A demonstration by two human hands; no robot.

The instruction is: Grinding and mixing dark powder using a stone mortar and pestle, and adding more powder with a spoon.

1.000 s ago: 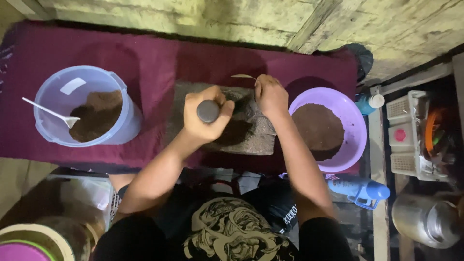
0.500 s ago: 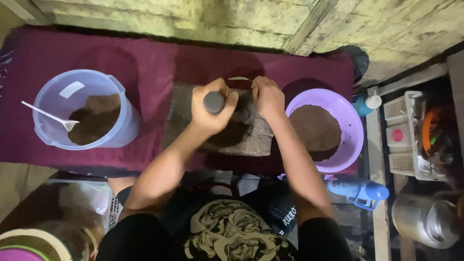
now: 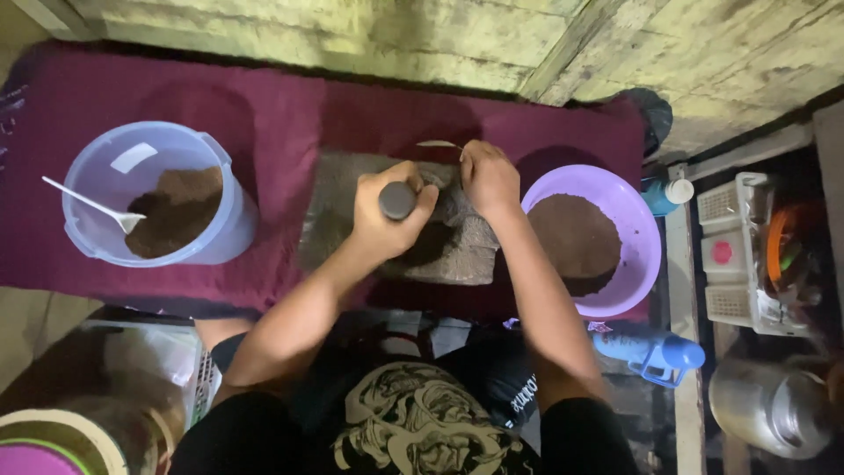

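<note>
Head view looks straight down on a maroon cloth (image 3: 290, 123) spread over the floor, its left end cut off by the frame. In the middle sits a flat grey grinding stone (image 3: 457, 255), mostly covered by the arms, so its full outline is hard to make out. To its left is a clear plastic jug (image 3: 224, 220) with brown powder and a white spoon (image 3: 92, 207) in it. To its right is a purple bowl (image 3: 637, 237) of the same brown stuff, touching or just beside the stone. A blue bottle (image 3: 655, 352) lies below the bowl.

The stone roller (image 3: 397, 200) lies across the slab with its long axis running left to right. Only the dark round left end shows. The left hand (image 3: 391, 215) has its fingers curled tight round that end. The right hand (image 3: 488, 176) covers the other end, fingers folded down together, so I can't tell how far the roller reaches.
</note>
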